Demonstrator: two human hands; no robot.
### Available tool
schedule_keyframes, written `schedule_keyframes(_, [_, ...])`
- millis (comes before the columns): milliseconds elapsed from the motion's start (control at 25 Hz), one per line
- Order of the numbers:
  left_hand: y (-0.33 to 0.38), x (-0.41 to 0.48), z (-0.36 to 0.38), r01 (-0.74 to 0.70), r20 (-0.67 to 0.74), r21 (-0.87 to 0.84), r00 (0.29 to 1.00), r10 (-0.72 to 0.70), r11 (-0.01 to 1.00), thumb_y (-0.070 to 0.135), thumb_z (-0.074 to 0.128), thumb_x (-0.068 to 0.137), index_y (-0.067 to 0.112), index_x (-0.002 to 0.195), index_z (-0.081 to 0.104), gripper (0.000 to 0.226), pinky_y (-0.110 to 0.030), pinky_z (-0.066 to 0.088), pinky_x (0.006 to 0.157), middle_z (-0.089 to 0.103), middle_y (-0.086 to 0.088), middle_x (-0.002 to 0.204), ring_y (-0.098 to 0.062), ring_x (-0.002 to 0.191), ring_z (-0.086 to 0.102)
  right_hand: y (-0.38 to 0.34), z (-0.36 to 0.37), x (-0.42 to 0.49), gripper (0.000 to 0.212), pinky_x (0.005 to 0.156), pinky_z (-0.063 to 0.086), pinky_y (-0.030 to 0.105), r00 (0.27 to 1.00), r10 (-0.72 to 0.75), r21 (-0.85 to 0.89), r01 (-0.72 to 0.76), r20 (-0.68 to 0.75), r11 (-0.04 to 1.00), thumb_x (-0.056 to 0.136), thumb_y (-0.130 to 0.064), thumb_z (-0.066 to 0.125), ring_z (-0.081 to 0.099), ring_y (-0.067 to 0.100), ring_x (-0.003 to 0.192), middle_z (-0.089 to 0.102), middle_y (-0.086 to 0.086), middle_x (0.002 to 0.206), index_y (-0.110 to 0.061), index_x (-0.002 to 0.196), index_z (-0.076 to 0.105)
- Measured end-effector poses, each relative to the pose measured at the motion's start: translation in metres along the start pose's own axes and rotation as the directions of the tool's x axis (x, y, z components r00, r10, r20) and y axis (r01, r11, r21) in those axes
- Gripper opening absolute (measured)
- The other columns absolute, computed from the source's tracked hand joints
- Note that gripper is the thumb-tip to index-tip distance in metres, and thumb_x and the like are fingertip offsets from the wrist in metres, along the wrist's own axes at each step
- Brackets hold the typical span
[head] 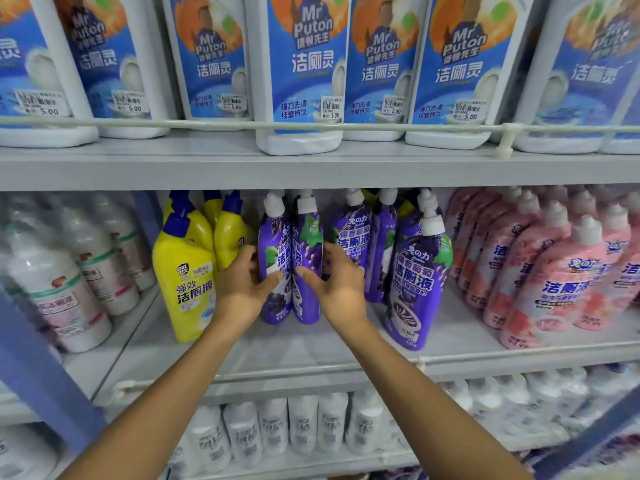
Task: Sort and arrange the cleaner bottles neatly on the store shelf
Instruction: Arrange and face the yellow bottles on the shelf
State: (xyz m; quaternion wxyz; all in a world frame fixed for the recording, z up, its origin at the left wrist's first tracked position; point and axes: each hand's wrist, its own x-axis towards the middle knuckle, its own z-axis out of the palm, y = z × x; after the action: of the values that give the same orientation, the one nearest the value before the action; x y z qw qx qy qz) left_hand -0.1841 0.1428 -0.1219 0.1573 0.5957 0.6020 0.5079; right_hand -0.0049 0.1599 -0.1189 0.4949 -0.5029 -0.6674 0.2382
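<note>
Two purple cleaner bottles stand upright, touching side by side, mid-depth on the middle shelf, roughly at its centre and set back from the front edge. The left purple bottle is grasped by the left hand, fingers curled round its left side, thumb across the front label. The right purple bottle is grasped by the right hand, fingers round its right side, thumb on the front. Both have white caps, labels turned partly inward. More purple bottles stand behind toward the back edge. One front purple bottle stands apart to the right, nearer the front edge, label facing out. Yellow bottles with blue caps sit just left of the left hand. Pink bottles fill the shelf's right end in rows. Blurred white bottles with red-green labels are at the left end. On the upper shelf stand white jugs with blue labels and price stickers, behind a rail. Small white bottles line the shelf below.
</note>
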Motion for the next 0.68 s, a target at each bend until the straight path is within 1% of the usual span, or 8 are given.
schedule_keyframes(80, [0.003,0.001,0.002,0.032,-0.008,0.007,0.999,-0.032,0.999,0.019,0.084,0.081,0.014,0.112,0.06,0.04,-0.038,0.061,0.077,0.075,-0.006,0.102,-0.018,0.084,0.072,0.0,-0.002,0.001,0.055,0.092,0.059,0.04,1.0,0.0,0.006,0.0,0.024,1.0,0.083,-0.036,0.084,0.069,0.013,0.099,0.073,-0.004,0.112,-0.02,0.129,0.059])
schedule_keyframes(200, [0.011,-0.001,-0.002,0.089,0.059,-0.037,0.995,-0.086,0.995,0.013,0.082,0.083,0.019,0.112,0.059,0.038,-0.026,0.058,0.076,0.073,-0.001,0.099,-0.007,0.085,0.069,-0.001,-0.019,-0.001,0.058,0.096,0.058,0.038,0.991,-0.007,0.071,-0.003,0.137,0.998,0.084,-0.029,0.084,0.068,0.009,0.102,0.07,-0.007,0.115,-0.016,0.134,0.059])
schedule_keyframes(320, [0.013,-0.009,-0.016,0.114,0.162,-0.106,0.982,-0.096,0.988,0.01,0.081,0.084,0.023,0.124,0.058,0.048,-0.017,0.057,0.073,0.071,0.009,0.101,-0.014,0.095,0.071,-0.003,-0.055,-0.008,0.072,0.1,0.055,0.033,0.98,-0.088,0.008,0.088,0.179,0.996,0.082,-0.038,0.084,0.064,0.009,0.116,0.066,-0.004,0.134,-0.016,0.143,0.054])
schedule_keyframes(440, [0.019,-0.022,-0.037,0.09,0.13,-0.04,0.988,-0.084,0.995,0.025,0.088,0.076,0.021,0.133,0.06,0.064,-0.033,0.058,0.084,0.07,0.003,0.112,-0.019,0.098,0.072,-0.008,-0.11,-0.024,0.071,0.093,0.059,0.033,0.959,-0.156,-0.004,0.161,0.237,0.987,0.083,-0.041,0.082,0.06,0.002,0.122,0.06,-0.009,0.141,-0.021,0.145,0.053])
schedule_keyframes(480, [0.028,-0.027,-0.042,0.052,0.122,-0.02,0.991,-0.049,0.998,0.032,0.089,0.073,0.022,0.133,0.061,0.066,-0.034,0.058,0.085,0.07,0.003,0.115,-0.018,0.099,0.071,-0.009,-0.131,-0.031,0.069,0.091,0.06,0.032,0.955,-0.173,0.013,0.175,0.24,0.985,0.084,-0.038,0.082,0.06,0.001,0.123,0.06,-0.011,0.141,-0.021,0.145,0.054])
schedule_keyframes(560, [0.056,-0.038,-0.04,-0.022,0.159,0.003,0.987,0.021,1.0,0.032,0.087,0.077,0.025,0.132,0.061,0.061,-0.029,0.055,0.083,0.069,0.005,0.12,-0.011,0.105,0.069,-0.009,-0.172,-0.041,0.063,0.088,0.061,0.031,0.956,-0.223,0.034,0.221,0.19,0.975,0.085,-0.032,0.082,0.063,0.005,0.122,0.063,-0.01,0.136,-0.02,0.141,0.057])
schedule_keyframes(640, [0.087,-0.042,-0.024,-0.081,0.217,-0.01,0.973,0.081,0.997,0.028,0.082,0.083,0.03,0.133,0.058,0.055,-0.028,0.056,0.087,0.067,0.01,0.125,-0.005,0.112,0.065,0.001,-0.203,-0.041,0.057,0.086,0.062,0.035,0.963,-0.266,0.009,0.266,0.055,0.964,0.084,-0.026,0.083,0.068,0.013,0.113,0.069,-0.005,0.125,-0.016,0.136,0.061])
schedule_keyframes(680, [0.102,-0.038,-0.01,-0.108,0.248,-0.032,0.962,0.112,0.994,0.029,0.081,0.084,0.032,0.135,0.056,0.057,-0.03,0.057,0.09,0.065,0.011,0.128,-0.004,0.115,0.064,0.007,-0.213,-0.037,0.057,0.085,0.062,0.036,0.963,-0.268,-0.03,0.267,-0.02,0.963,0.082,-0.027,0.085,0.07,0.014,0.109,0.07,-0.003,0.121,-0.016,0.133,0.062])
